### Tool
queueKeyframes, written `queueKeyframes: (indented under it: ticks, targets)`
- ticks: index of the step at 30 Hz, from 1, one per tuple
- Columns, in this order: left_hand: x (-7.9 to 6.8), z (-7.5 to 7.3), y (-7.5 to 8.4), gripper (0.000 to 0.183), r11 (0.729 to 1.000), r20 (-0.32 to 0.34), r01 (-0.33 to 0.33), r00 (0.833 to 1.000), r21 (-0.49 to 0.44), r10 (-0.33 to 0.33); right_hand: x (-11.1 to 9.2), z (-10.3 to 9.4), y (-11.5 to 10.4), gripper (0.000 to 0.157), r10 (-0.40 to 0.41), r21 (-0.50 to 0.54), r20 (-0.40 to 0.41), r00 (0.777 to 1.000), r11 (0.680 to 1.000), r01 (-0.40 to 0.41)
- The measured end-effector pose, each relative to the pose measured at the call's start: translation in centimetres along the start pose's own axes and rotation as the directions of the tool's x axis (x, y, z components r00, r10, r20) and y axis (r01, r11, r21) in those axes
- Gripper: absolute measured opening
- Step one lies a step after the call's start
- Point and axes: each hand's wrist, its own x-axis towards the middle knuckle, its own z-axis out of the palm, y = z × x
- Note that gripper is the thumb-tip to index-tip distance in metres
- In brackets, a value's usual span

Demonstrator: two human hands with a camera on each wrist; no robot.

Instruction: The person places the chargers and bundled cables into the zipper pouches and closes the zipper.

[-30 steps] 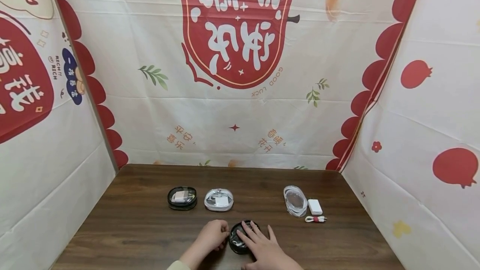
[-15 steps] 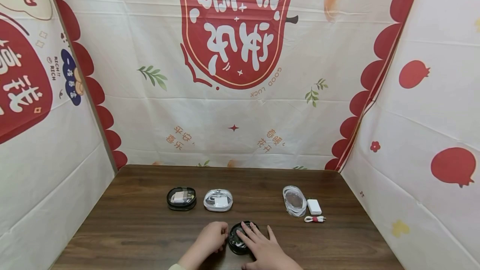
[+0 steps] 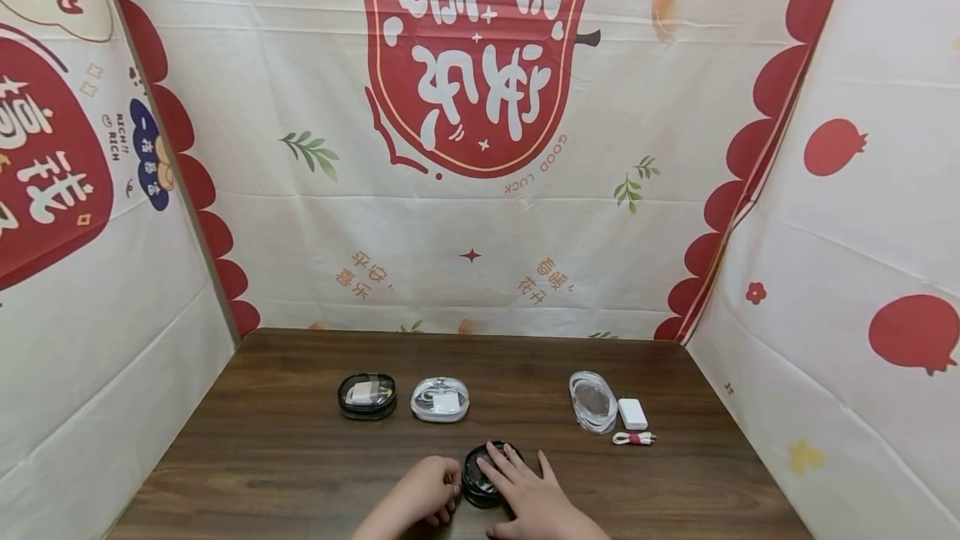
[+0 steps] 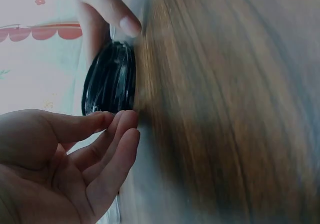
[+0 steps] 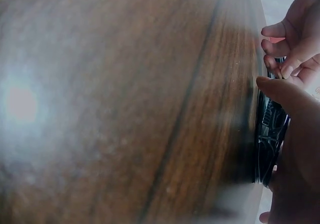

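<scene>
On the table, a black oval case [image 3: 474, 474] with a clear, shiny top lies between both hands. My right hand [image 3: 534, 497] rests over it with the fingers straight and spread across the top. At the case's left edge, my left hand [image 3: 432, 487] has its thumb and fingertips pinched together. In the left wrist view, those fingertips [image 4: 131, 118] meet right at the end of the black case [image 4: 111, 79]. Whatever small part they pinch is hidden. The right wrist view shows the case's dark side [image 5: 272, 126] below the right thumb [image 5: 280, 92].
Behind the hands on the wooden table [image 3: 300, 473] stand another black case [image 3: 367, 412] and a white-rimmed case [image 3: 440, 416], each with a white item inside. Farther right lie a clear oval case [image 3: 600, 426], a white charger [image 3: 632, 414] and a cable with a red tie [image 3: 634, 438].
My left hand has slid slightly toward me along the case's left edge, its fingertips still pinched. The right hand and the case have hardly moved.
</scene>
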Motion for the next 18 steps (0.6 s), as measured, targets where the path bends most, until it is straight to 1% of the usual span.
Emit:
queueKeyframes:
  ticks: [2,4,6,9,13,18]
  targets:
    - [-0.2,0.1,0.2,0.014,1.0,0.011,0.015,1.0,-0.022,-0.015,0.0,0.1,0.0,0.082,0.001,0.001,-0.004,1.0,1.0,-0.001]
    - [-0.2,0.1,0.3,0.013,0.998,0.012,0.043,0.999,-0.039,-0.043,0.0,0.1,-0.1,0.082,0.009,0.006,-0.01,1.0,1.0,-0.009]
    - [-0.2,0.2,0.3,0.012,0.997,-0.004,0.063,0.998,-0.045,-0.064,0.1,0.0,-0.2,0.081,0.026,0.015,-0.015,1.0,1.0,-0.026]
    - [0.0,0.4,0.0,0.012,0.995,-0.048,0.085,0.995,-0.051,-0.087,0.2,-0.2,-0.5,0.081,0.057,0.016,-0.019,0.998,0.998,-0.057]
    - [0.1,0.8,-0.4,0.014,0.996,-0.104,0.077,0.991,-0.05,-0.081,0.1,-0.3,-0.8,0.079,0.081,-0.022,-0.027,0.996,0.996,-0.082]
    - [0.2,0.9,-0.5,0.013,0.996,-0.126,0.058,0.99,-0.061,-0.066,-0.5,-0.7,-1.1,0.074,0.073,-0.079,-0.058,0.996,0.994,-0.078]
